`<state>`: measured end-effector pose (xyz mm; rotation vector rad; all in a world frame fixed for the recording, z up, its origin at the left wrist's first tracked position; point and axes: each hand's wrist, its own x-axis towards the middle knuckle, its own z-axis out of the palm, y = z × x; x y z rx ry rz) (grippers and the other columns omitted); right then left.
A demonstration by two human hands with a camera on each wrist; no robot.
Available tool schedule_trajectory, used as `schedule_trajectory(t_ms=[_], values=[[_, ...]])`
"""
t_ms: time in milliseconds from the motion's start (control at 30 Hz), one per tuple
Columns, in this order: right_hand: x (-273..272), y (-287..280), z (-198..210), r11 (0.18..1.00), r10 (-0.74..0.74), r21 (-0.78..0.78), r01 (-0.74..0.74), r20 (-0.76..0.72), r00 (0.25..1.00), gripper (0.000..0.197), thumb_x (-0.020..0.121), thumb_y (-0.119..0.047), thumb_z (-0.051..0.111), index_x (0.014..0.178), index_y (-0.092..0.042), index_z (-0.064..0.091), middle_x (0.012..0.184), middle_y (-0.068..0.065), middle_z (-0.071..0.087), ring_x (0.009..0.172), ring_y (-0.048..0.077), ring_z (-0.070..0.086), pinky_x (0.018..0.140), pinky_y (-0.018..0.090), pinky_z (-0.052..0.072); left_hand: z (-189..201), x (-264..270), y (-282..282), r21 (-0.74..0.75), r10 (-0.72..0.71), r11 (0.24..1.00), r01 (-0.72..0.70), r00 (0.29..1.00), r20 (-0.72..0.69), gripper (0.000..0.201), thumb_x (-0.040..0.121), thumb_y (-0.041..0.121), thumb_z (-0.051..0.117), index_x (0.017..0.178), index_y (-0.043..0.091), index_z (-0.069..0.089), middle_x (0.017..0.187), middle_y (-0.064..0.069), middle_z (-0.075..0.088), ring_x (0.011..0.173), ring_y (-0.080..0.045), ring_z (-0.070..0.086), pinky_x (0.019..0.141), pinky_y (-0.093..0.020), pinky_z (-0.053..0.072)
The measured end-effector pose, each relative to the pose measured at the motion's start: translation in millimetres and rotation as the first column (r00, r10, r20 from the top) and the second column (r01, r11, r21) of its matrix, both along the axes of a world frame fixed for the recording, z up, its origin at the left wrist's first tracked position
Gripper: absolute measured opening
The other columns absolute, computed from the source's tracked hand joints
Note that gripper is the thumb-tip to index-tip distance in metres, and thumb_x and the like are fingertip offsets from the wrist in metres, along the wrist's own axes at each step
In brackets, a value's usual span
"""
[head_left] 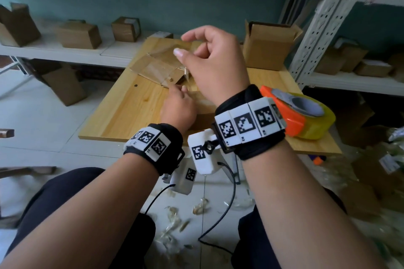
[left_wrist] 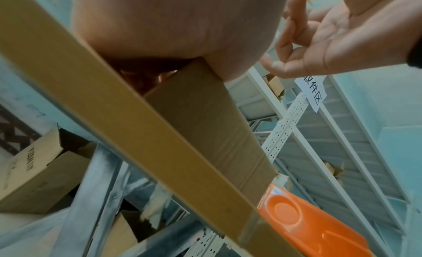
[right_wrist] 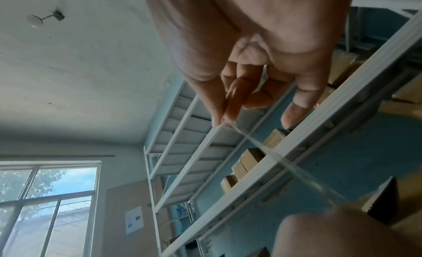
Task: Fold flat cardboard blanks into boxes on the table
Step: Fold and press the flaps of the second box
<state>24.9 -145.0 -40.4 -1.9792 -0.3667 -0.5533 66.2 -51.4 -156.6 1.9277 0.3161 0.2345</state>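
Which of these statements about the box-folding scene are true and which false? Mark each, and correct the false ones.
1. The right hand pinches a strip of clear tape between thumb and fingers. True.
2. The tape dispenser is blue and lies on the floor. False: it is orange, with a yellowish roll, and sits on the wooden table.
3. The left hand is down at the cardboard box on the table. True.
4. The shelf behind the table holds only glass jars. False: it holds cardboard boxes, including an open box.
5. The right hand is raised higher than the left. True.
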Motion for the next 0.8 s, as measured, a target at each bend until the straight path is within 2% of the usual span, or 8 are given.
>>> schedule_trajectory(t_ms=[167, 233, 333, 433, 567, 633, 733, 800], values=[[8.4, -32.0, 0.6, 0.985, -0.156, -0.067, 0.156, 0.001, 0.988, 0.015, 0.094, -0.028, 0.076, 0.107, -0.032, 0.068, 0.069, -0.011, 0.059, 0.063, -0.002, 0.059, 0.069, 0.02, 0.053, 15.1, -10.5, 0.0, 0.011, 0.006, 1.0, -0.005, 0.999, -0.054, 0.038, 0.113, 0.042, 0.032, 0.135, 0.017, 0.05, 0.122, -0.007, 0.065, 0.116, -0.033, 0.061, 0.109, -0.053, 0.047], [12.3, -54.7, -3.0, 0.956, -0.248, -0.172, 0.239, -0.032, 0.968, 0.02, 0.095, -0.031, 0.074, 0.113, -0.03, 0.066, 0.081, -0.012, 0.062, 0.073, -0.001, 0.06, 0.076, 0.024, 0.053, 15.0, -11.5, 0.0, -0.007, 0.0, 1.0, -0.001, 0.998, -0.069, 0.04, 0.113, 0.044, 0.031, 0.136, 0.018, 0.05, 0.118, -0.003, 0.063, 0.118, -0.031, 0.06, 0.11, -0.053, 0.046], [16.8, -84.8, -18.3, 0.899, -0.376, -0.292, 0.326, -0.136, 0.917, 0.037, 0.093, -0.038, 0.077, 0.124, -0.025, 0.064, 0.113, -0.006, 0.069, 0.097, 0.012, 0.067, 0.083, 0.03, 0.051, 13.9, -11.7, -1.0, -0.032, 0.002, 0.999, -0.004, 0.998, -0.067, 0.039, 0.113, 0.046, 0.031, 0.135, 0.019, 0.051, 0.115, -0.002, 0.062, 0.118, -0.03, 0.059, 0.111, -0.053, 0.045], [20.2, -99.9, -34.7, 0.878, -0.432, -0.351, 0.326, -0.288, 0.854, 0.049, 0.089, -0.045, 0.08, 0.127, -0.017, 0.068, 0.125, 0.002, 0.069, 0.113, 0.021, 0.066, 0.09, 0.033, 0.051, 15.7, -11.3, -2.9, -0.024, 0.014, 1.0, -0.016, 0.996, -0.086, 0.039, 0.114, 0.044, 0.03, 0.137, 0.018, 0.049, 0.119, -0.001, 0.056, 0.126, -0.031, 0.056, 0.116, -0.054, 0.04], [23.1, -104.7, -34.6, 0.886, -0.416, -0.362, 0.289, -0.348, 0.84, 0.037, 0.086, -0.05, 0.081, 0.088, -0.013, 0.079, 0.095, 0.0, 0.075, 0.09, 0.014, 0.068, 0.063, 0.023, 0.039, 18.3, -14.5, -4.7, -0.008, 0.01, 1.0, -0.011, 0.996, -0.092, 0.04, 0.114, 0.043, 0.031, 0.141, 0.018, 0.046, 0.11, 0.004, 0.051, 0.115, -0.024, 0.054, 0.116, -0.052, 0.041], [22.1, -107.2, -33.6, 0.9, -0.396, -0.335, 0.277, -0.369, 0.841, 0.038, 0.085, -0.051, 0.082, 0.077, -0.014, 0.078, 0.08, -0.001, 0.073, 0.08, 0.013, 0.068, 0.058, 0.023, 0.036, 17.6, -15.6, -4.2, -0.001, 0.006, 1.0, -0.006, 0.996, -0.092, 0.039, 0.114, 0.044, 0.031, 0.141, 0.018, 0.045, 0.112, 0.004, 0.052, 0.116, -0.024, 0.056, 0.115, -0.052, 0.042], [20.0, -109.6, -37.1, 0.929, -0.36, -0.241, 0.282, -0.401, 0.842, 0.044, 0.085, -0.05, 0.082, 0.062, -0.014, 0.073, 0.065, -0.002, 0.071, 0.07, 0.014, 0.067, 0.08, 0.038, 0.056, 16.8, -14.7, -3.7, -0.003, 0.008, 1.0, -0.008, 0.996, -0.091, 0.037, 0.114, 0.046, 0.031, 0.136, 0.02, 0.045, 0.115, 0.001, 0.058, 0.12, -0.029, 0.061, 0.114, -0.053, 0.043], [18.6, -106.8, -36.3, 0.938, -0.342, -0.188, 0.29, -0.391, 0.854, 0.045, 0.086, -0.048, 0.082, 0.058, -0.016, 0.07, 0.063, -0.003, 0.071, 0.069, 0.013, 0.065, 0.091, 0.048, 0.059, 15.4, -14.0, -3.0, -0.007, 0.008, 1.0, -0.009, 0.996, -0.085, 0.037, 0.113, 0.047, 0.029, 0.133, 0.02, 0.045, 0.119, -0.003, 0.062, 0.122, -0.031, 0.061, 0.115, -0.055, 0.042]])
